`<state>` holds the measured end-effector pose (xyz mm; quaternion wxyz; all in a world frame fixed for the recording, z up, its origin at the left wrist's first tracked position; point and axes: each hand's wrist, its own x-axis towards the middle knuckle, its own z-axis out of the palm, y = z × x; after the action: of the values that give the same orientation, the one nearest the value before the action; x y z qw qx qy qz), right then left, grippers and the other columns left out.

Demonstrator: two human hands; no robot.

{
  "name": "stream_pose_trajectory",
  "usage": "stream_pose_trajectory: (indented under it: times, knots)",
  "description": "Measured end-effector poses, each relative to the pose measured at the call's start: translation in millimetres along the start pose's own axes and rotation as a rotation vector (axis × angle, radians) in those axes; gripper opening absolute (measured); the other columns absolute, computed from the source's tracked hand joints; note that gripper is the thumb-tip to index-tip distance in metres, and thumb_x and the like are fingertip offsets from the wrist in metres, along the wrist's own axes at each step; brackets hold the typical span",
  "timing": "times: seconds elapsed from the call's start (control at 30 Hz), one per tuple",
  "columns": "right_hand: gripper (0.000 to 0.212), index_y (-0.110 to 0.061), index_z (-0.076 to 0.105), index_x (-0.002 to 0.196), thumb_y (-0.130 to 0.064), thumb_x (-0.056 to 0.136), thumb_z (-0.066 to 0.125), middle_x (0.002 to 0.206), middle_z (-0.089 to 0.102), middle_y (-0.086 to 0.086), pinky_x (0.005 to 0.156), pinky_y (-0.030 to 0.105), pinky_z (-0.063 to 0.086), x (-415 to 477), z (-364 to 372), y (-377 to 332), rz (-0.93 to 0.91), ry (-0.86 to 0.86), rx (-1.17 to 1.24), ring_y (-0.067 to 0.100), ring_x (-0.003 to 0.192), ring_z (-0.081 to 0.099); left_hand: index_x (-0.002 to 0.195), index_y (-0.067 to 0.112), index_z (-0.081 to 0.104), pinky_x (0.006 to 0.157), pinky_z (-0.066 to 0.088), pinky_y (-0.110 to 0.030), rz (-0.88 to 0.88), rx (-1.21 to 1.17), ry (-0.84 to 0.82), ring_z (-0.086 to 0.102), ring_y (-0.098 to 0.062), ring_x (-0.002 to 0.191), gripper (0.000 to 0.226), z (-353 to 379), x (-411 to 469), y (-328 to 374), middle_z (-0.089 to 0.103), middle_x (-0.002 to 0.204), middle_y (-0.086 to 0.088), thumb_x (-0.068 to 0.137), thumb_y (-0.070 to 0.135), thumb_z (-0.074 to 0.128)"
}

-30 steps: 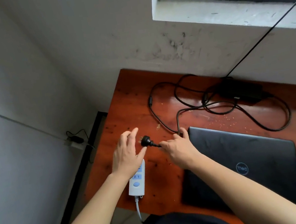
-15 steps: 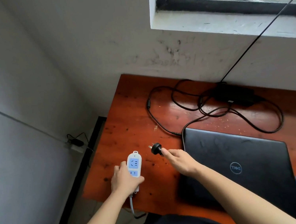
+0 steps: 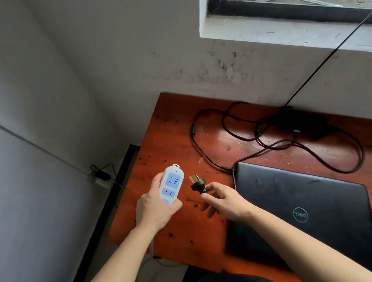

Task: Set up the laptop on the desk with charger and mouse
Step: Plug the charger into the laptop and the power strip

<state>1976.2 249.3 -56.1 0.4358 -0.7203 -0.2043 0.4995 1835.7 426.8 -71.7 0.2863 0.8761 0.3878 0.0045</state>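
Plugging-in step: the left hand (image 3: 156, 205) grips the power strip (image 3: 170, 184) raised off the desk (image 3: 166, 129); the right hand (image 3: 227, 201) pinches the charger plug (image 3: 197, 183) just beside its sockets. Next, prongs need lining up with the slots.

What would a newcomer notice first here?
The white-and-blue power strip held in the left hand over the front left of the desk, and the black plug pinched in the right hand beside it, prongs not yet in. Right of them lies the closed laptop, its charger brick by the wall.
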Motion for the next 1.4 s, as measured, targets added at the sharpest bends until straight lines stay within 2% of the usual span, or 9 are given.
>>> stream_pose_trajectory:
  times: [0.13,0.27,0.43,0.53,0.63,0.7,0.9,1.13,1.4]
  knots:
    - [0.030,-0.011,0.062,0.100,-0.036,0.105,0.046,0.063,0.063,0.003,0.055,0.026,0.041,-0.1,-6.5,-9.2,0.045,0.004,0.136,0.014,0.051,0.051,0.132,0.039,0.029,0.052,0.043,-0.014,0.045,0.017,-0.032,0.060,-0.005,0.068,0.078,-0.6,5.3,4.7,0.059,0.087,0.016,0.067,0.054,0.069]
    - [0.046,-0.026,0.072,0.100,-0.056,0.104,0.038,0.069,0.066,0.003,0.058,0.022,0.042,-3.5,-11.7,-16.2,-0.006,0.044,0.121,0.013,0.058,0.049,0.130,0.036,0.035,0.056,0.051,-0.019,0.077,-0.001,-0.020,0.063,-0.008,0.074,0.072,2.1,9.6,9.2,0.061,0.090,0.015,0.069,0.052,0.072]
    - [0.021,-0.025,0.074,0.110,-0.035,0.100,0.059,0.081,0.074,-0.007,0.062,0.019,0.049,-3.4,-7.9,-18.6,-0.198,0.153,-0.100,0.008,0.056,0.062,0.128,0.035,0.043,0.059,0.048,-0.024,0.102,0.017,0.021,0.062,-0.017,0.072,0.070,2.7,12.0,17.4,0.066,0.090,0.010,0.064,0.053,0.066]
    - [0.024,-0.027,0.074,0.117,-0.034,0.096,0.066,0.088,0.075,-0.010,0.074,0.029,0.056,-4.3,-4.0,-16.7,-0.248,0.310,-0.254,0.007,0.071,0.067,0.124,0.036,0.044,0.050,0.038,-0.017,0.127,0.016,0.045,0.058,-0.013,0.066,0.069,0.5,10.9,23.9,0.062,0.084,0.014,0.062,0.056,0.064]
    - [0.027,-0.029,0.074,0.119,-0.035,0.093,0.070,0.095,0.077,-0.010,0.080,0.028,0.055,-5.5,-3.0,-14.6,-0.280,0.426,-0.317,0.002,0.080,0.068,0.120,0.036,0.045,0.048,0.029,-0.011,0.139,0.025,0.074,0.049,-0.004,0.055,0.067,-1.5,10.8,27.9,0.056,0.076,0.016,0.058,0.059,0.058]
    - [0.028,-0.032,0.074,0.118,-0.036,0.091,0.072,0.100,0.077,-0.011,0.080,0.026,0.055,-6.1,-3.5,-15.1,-0.305,0.447,-0.341,0.001,0.084,0.067,0.120,0.034,0.046,0.047,0.027,-0.010,0.152,0.044,0.084,0.048,-0.002,0.053,0.068,-1.2,10.9,27.3,0.057,0.076,0.015,0.058,0.060,0.057]
    - [0.031,-0.043,0.070,0.120,-0.041,0.090,0.071,0.101,0.076,-0.015,0.077,0.030,0.055,-10.3,-3.6,-21.5,-0.324,0.467,-0.432,0.004,0.086,0.068,0.124,0.030,0.047,0.055,0.036,-0.022,0.162,0.108,0.090,0.064,-0.024,0.066,0.070,1.8,7.1,28.3,0.066,0.079,0.007,0.060,0.047,0.072]
    - [0.033,-0.044,0.068,0.121,-0.047,0.089,0.068,0.099,0.076,-0.010,0.072,0.032,0.055,-22.7,-18.4,-21.1,-0.402,0.512,-0.618,0.011,0.088,0.069,0.121,0.026,0.049,0.046,0.022,-0.010,0.100,0.119,0.187,0.043,-0.007,0.059,0.066,1.9,-4.5,46.0,0.060,0.081,0.010,0.065,0.047,0.078]
    - [0.030,-0.040,0.070,0.118,-0.047,0.088,0.068,0.094,0.076,-0.009,0.066,0.033,0.055,-39.1,-33.8,-17.3,-0.480,0.539,-0.642,0.014,0.084,0.070,0.113,0.024,0.050,0.044,0.021,-0.016,0.089,0.188,0.203,0.043,-0.013,0.055,0.059,7.3,-20.6,66.4,0.064,0.076,0.004,0.064,0.046,0.076]
